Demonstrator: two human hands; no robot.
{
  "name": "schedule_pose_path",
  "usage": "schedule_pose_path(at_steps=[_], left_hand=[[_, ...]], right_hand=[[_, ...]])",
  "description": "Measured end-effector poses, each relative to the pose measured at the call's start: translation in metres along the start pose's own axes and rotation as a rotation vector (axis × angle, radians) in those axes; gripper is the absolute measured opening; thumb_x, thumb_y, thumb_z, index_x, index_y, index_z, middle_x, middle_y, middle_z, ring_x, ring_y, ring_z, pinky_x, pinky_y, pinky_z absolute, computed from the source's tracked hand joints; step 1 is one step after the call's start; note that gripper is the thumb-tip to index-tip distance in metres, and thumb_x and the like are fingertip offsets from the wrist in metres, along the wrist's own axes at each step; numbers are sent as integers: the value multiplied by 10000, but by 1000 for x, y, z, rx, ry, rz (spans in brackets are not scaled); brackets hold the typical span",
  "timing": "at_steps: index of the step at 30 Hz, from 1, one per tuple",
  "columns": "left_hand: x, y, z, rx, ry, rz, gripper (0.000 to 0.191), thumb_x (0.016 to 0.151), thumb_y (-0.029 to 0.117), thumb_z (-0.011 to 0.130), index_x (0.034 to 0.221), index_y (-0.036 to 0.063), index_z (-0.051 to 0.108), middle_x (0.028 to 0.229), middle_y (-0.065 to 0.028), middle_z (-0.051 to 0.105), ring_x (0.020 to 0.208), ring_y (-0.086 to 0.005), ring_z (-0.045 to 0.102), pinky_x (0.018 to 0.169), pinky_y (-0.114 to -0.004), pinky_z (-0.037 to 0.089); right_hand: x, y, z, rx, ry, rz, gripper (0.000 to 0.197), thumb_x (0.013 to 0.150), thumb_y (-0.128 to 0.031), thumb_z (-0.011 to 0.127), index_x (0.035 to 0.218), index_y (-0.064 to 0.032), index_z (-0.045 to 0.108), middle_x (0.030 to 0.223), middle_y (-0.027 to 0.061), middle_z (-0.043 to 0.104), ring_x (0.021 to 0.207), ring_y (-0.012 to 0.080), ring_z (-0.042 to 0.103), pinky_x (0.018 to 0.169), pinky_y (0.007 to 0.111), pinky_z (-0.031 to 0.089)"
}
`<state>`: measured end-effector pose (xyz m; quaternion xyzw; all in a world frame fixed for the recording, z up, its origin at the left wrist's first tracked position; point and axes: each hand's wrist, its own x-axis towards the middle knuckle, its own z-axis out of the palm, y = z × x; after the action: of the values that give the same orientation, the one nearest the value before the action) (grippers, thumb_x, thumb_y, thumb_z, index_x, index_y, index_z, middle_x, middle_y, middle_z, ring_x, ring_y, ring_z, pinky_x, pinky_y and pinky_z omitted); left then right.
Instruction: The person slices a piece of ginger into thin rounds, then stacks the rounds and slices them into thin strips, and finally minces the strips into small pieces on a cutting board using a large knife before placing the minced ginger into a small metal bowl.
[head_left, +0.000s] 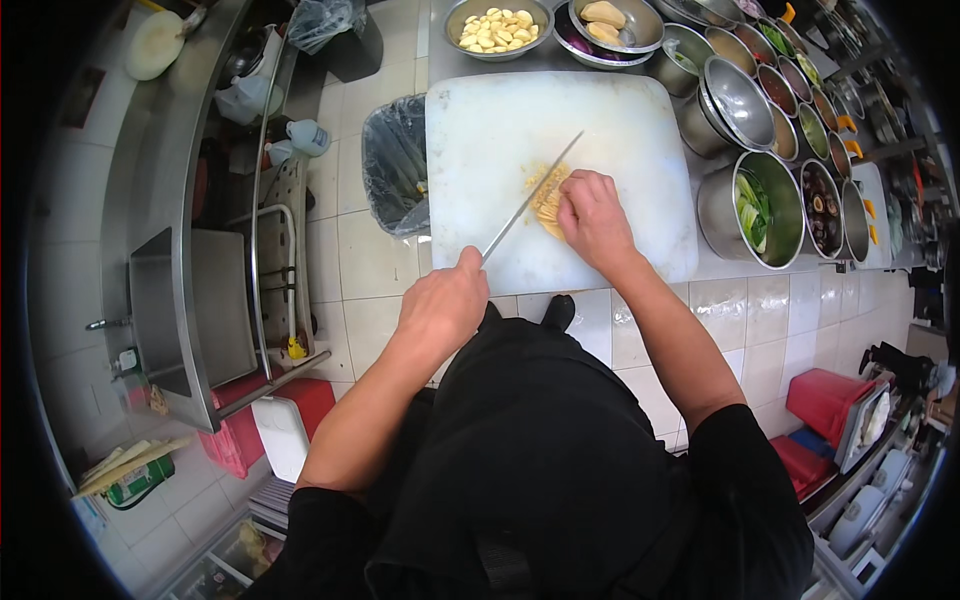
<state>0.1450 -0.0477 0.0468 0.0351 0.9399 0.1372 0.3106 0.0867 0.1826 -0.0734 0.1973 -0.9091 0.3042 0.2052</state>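
Observation:
My left hand (446, 304) is closed around the handle of a kitchen knife (534, 196), its long blade pointing away from me and to the right. The blade lies along the left side of a sliced pale-yellow food (548, 214), which looks like ginger. Curled fingers of my right hand (598, 217) press on the right side of this food, holding it against the white cutting board (487, 120). Small cut bits lie around the blade's middle. My left hand covers the knife's handle, and my right hand hides part of the food.
Beyond the board stand a bowl of peeled garlic cloves (499, 34) and a bowl with pale peeled pieces (604, 22). At right are a steel pot with leafy greens (752, 214) and several ingredient containers. A lined waste bin (396, 165) touches the board's left side in view.

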Motion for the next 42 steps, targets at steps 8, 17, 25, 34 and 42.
schedule_pose_path(at_steps=[8, 17, 25, 34, 42], left_hand=[[-7, -9, 13, -23, 120, 106, 206, 1015, 192, 500, 1025, -14, 495, 819, -275, 670, 823, -491, 648, 770, -583, 495], [-23, -4, 15, 3, -5, 42, 176, 997, 162, 472, 1058, -2, 490, 858, -302, 680, 835, -506, 662, 769, -590, 510], [20, 4, 15, -89, -24, 10, 230, 1018, 219, 468, 1092, 1, 476, 814, -297, 674, 803, -525, 644, 782, -616, 485], [-20, -2, 11, -43, 72, 85, 213, 1013, 205, 495, 1068, 1, 478, 752, -289, 655, 770, -519, 638, 740, -615, 484], [9, 2, 32, -54, -25, 40, 210, 1017, 203, 475, 1068, 0, 482, 817, -292, 683, 797, -509, 654, 768, -606, 497]], right_hand=[[0, 1, 0, 8, 28, 4, 233, 796, 24, 672, 1001, -50, 590, 1078, 137, 583, 1005, 356, 555, 879, 421, 505], [1, 3, 2, 21, 25, 3, 218, 796, 24, 672, 989, -41, 596, 1083, 142, 589, 1004, 361, 563, 876, 433, 508], [0, 3, -1, 47, -15, -12, 222, 807, 25, 659, 1011, -25, 586, 1098, 164, 588, 1015, 370, 565, 878, 439, 506], [0, 1, -1, 66, 47, 8, 236, 793, 45, 651, 1006, -22, 573, 1080, 161, 577, 989, 364, 561, 857, 421, 507], [-1, 2, -1, 71, 20, 13, 203, 791, 36, 667, 964, -42, 597, 1044, 136, 598, 969, 352, 576, 859, 427, 512]])
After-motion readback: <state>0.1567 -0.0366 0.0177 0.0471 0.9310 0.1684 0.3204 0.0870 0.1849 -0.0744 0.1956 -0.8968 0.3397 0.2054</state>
